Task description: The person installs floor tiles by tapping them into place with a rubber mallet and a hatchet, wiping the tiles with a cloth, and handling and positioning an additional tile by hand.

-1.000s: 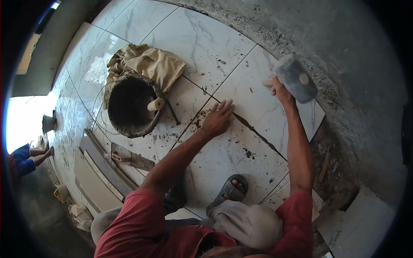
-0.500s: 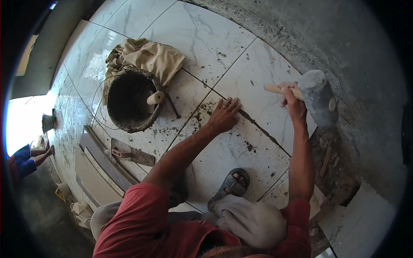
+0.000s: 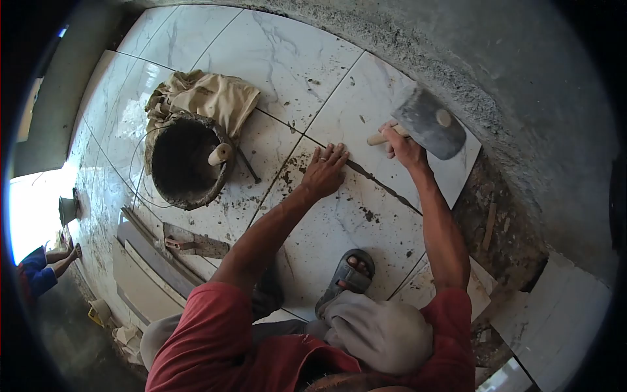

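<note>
My left hand lies flat on a white marbled floor tile, fingers spread near a joint filled with dark, wet-looking material. A ring shows on one finger. In my right hand is the wooden handle of a rubber mallet. The big grey mallet head is raised beyond the fist, over or near the tile by the wall; its exact height I cannot tell. Dark crumbs of mortar dot the tiles around my left hand.
Left of my hand, a mortar-crusted bucket holds a wooden-handled tool, beside a tan cloth. A trowel and tile strips lie nearer. Rubble borders the wall. Another person's legs show far left.
The mallet in my right hand has moved left, with its head turned, and hangs over the tiled floor. My left hand stays flat on the same tile; the view has shifted slightly.
</note>
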The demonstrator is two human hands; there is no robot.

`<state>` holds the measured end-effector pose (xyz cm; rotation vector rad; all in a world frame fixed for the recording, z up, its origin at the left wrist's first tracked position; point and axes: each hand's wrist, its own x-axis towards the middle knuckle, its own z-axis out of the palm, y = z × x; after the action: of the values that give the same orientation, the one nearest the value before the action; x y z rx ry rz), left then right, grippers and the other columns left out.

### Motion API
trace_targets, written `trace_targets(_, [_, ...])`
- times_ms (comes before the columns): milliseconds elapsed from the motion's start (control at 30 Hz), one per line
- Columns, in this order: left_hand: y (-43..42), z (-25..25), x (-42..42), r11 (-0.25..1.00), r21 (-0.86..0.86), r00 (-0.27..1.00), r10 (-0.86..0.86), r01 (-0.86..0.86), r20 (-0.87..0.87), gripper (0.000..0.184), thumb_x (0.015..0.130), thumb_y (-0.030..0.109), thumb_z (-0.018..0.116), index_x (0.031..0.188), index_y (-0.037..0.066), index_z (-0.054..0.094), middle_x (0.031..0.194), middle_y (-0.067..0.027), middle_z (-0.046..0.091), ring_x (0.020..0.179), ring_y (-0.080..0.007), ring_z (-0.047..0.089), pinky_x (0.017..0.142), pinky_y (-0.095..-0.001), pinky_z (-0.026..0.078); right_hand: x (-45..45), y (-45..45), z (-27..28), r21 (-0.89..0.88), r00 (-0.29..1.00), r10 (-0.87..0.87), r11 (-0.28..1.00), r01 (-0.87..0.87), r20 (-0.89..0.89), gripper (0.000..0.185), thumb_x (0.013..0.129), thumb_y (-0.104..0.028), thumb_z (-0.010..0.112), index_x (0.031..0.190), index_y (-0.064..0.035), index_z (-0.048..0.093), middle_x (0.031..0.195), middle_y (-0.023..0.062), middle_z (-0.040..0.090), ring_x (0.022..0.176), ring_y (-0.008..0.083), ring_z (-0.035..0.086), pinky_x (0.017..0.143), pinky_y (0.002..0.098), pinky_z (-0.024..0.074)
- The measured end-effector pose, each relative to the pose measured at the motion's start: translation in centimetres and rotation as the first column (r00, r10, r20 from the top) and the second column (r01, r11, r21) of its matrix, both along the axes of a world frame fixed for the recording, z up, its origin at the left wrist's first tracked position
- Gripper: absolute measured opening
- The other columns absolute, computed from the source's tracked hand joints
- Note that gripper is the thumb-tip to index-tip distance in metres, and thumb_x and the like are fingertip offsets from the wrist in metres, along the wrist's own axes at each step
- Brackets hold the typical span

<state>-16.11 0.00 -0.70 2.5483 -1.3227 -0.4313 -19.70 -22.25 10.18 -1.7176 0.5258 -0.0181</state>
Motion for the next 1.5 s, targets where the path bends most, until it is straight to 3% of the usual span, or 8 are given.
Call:
trace_targets(100, [0.3,-0.5,-0.7,1.000,-0.001,0.999,0.024,-0.024,-0.029,0.059,0.085,0.026,0.054,0.139,0.008,0.037,0.149,-0.0138,0.028,0.139,-0.0342,0.024,0.112,-0.0528,0.018,0.9,1.1,0.6,-0.027,0.939,0.046,0.999,-0.039,0.342,0.018,0.082,-0.018,0.059,0.086,-0.0007,0.058,0.079,0.0067,0.059,0.046,0.0088,0.045,0.039,0.0257,0.0380])
trace_targets(267, [-0.1,-0.1,0.0,1.000,-0.002,0.999,-0.001,0.001,-0.033,0.062,0.084,0.026,0.056,0.140,0.008,0.035,0.149,-0.0151,0.027,0.138,-0.0359,0.025,0.112,-0.0537,0.018,1.9,1.8,-0.5,-0.026,0.999,0.025,0.999,-0.024,0.025,0.019,0.083,-0.025,0.058,0.084,-0.0052,0.057,0.056,0.0006,0.046,0.047,0.0082,0.043,0.045,0.0247,0.0393])
trace_targets(700, [0.3,-0.6,-0.4,1.000,-0.005,1.000,-0.015,0.015,-0.026,0.063,0.084,0.024,0.057,0.140,0.008,0.034,0.149,-0.0156,0.027,0.138,-0.0368,0.025,0.111,-0.0552,0.020,0.4,2.2,0.8,0.059,0.973,0.061,0.995,-0.076,0.224,0.016,0.086,-0.023,0.051,0.079,-0.0088,0.055,0.059,-0.0013,0.047,0.050,0.0092,0.043,0.042,0.0287,0.0332])
trace_targets(800, [0.1,-0.1,-0.1,0.999,-0.038,1.000,-0.002,0.001,-0.015,0.063,0.083,0.023,0.056,0.140,0.008,0.034,0.150,-0.0150,0.027,0.137,-0.0367,0.026,0.111,-0.0558,0.020,-0.4,0.1,-6.3,-0.335,0.947,0.132,0.942,-0.028,0.293,0.018,0.085,-0.023,0.054,0.075,-0.0087,0.053,0.057,-0.0003,0.045,0.049,0.0092,0.044,0.044,0.0298,0.0356])
trace_targets(900, [-0.1,0.0,0.1,1.000,0.017,1.000,-0.017,0.017,-0.008,0.061,0.084,0.023,0.055,0.140,0.008,0.035,0.149,-0.0152,0.027,0.138,-0.0366,0.026,0.111,-0.0558,0.019,-1.5,0.7,-2.4,-0.074,0.999,-0.053,0.996,0.053,0.009,0.021,0.083,-0.025,0.060,0.072,-0.0088,0.052,0.057,0.0040,0.046,0.049,0.0106,0.046,0.048,0.0316,0.0385])
trace_targets(1100, [-0.1,0.0,0.2,0.999,-0.027,0.999,-0.040,0.040,-0.015,0.061,0.085,0.023,0.054,0.140,0.008,0.034,0.149,-0.0162,0.027,0.138,-0.0379,0.024,0.111,-0.0575,0.017,-3.6,-2.0,-6.2,-0.385,0.959,0.074,0.922,0.039,0.272,0.020,0.082,-0.023,0.059,0.073,-0.0071,0.053,0.058,0.0028,0.048,0.048,0.0101,0.047,0.044,0.0287,0.0399])
trace_targets(1300, [-0.3,0.2,0.1,1.000,0.018,1.000,-0.023,0.023,-0.014,0.063,0.084,0.023,0.056,0.141,0.009,0.033,0.149,-0.0159,0.026,0.138,-0.0374,0.023,0.111,-0.0574,0.017,-1.8,0.4,-2.1,0.075,0.930,-0.095,0.995,0.073,0.356,0.018,0.083,-0.021,0.059,0.086,-0.0036,0.059,0.065,0.0009,0.055,0.050,0.0089,0.050,0.042,0.0243,0.0407])
trace_targets(1500, [-0.4,-0.1,0.3,0.999,0.049,0.999,-0.017,0.019,-0.029,0.062,0.085,0.024,0.055,0.141,0.009,0.033,0.150,-0.0144,0.026,0.138,-0.0361,0.024,0.111,-0.0577,0.017,1.3,1.5,-1.2,0.002,0.995,-0.016,1.000,0.016,0.099,0.017,0.084,-0.022,0.056,0.083,-0.0051,0.056,0.065,0.0000,0.052,0.050,0.0081,0.047,0.044,0.0248,0.0396])
